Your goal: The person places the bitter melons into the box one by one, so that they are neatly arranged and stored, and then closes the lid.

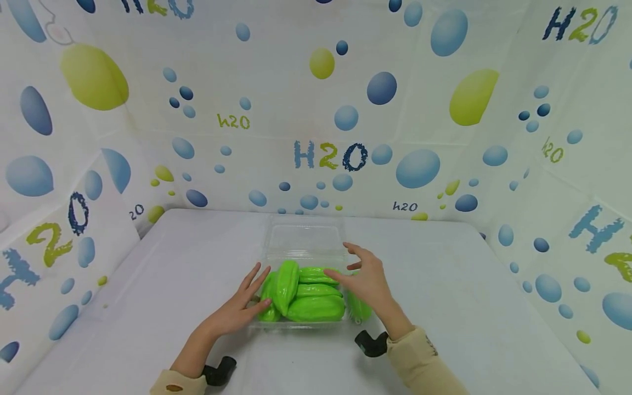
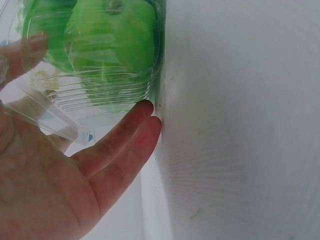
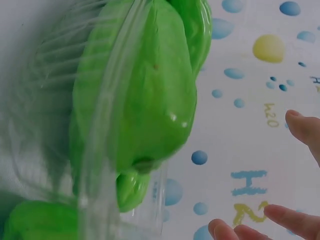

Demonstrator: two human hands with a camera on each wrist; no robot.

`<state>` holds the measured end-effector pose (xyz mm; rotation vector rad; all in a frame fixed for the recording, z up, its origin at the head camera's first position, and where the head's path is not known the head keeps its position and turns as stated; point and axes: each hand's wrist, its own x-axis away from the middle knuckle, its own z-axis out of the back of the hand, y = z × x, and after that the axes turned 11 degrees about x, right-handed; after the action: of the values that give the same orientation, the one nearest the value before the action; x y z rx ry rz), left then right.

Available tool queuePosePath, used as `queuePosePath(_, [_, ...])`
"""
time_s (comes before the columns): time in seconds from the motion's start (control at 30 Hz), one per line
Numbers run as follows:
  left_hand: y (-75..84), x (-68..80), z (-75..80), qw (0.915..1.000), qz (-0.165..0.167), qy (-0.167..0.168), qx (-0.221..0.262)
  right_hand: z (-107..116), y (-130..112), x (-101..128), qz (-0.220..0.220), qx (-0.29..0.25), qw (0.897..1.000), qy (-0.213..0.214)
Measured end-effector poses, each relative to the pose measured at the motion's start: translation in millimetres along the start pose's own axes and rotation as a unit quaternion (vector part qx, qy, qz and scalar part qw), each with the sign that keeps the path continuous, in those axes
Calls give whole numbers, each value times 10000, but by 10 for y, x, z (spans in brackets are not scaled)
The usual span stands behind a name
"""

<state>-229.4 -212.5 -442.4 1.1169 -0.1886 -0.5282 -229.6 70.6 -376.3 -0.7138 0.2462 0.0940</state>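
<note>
Several glossy green, ridged, elongated vegetable-like pieces are heaped in a clear plastic clamshell box; their exact kind is unclear. At the box's left end my left hand has its fingers extended, thumb over the rim. In the left wrist view, its fingers lie along the ridged plastic side. My right hand hovers over the right end, fingers spread and nothing held. Below it, a loose green piece lies outside the box. The right wrist view shows one green piece bulging above the box wall.
The box's transparent lid is folded back flat behind it on the white table. Black wrist devices sit on both forearms. A white backdrop with blue and yellow spots surrounds the table at the back and sides.
</note>
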Motion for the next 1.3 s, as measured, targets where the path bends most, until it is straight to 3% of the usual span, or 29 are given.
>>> queuePosePath(0.97, [-38,-5,-2,9999,-100,-5,-64,115,517,49,-218,491,9982,254])
queuePosePath(1.3, [-18,4,11,10000,58,-43,-7,82,589,64,-366,627,9973,126])
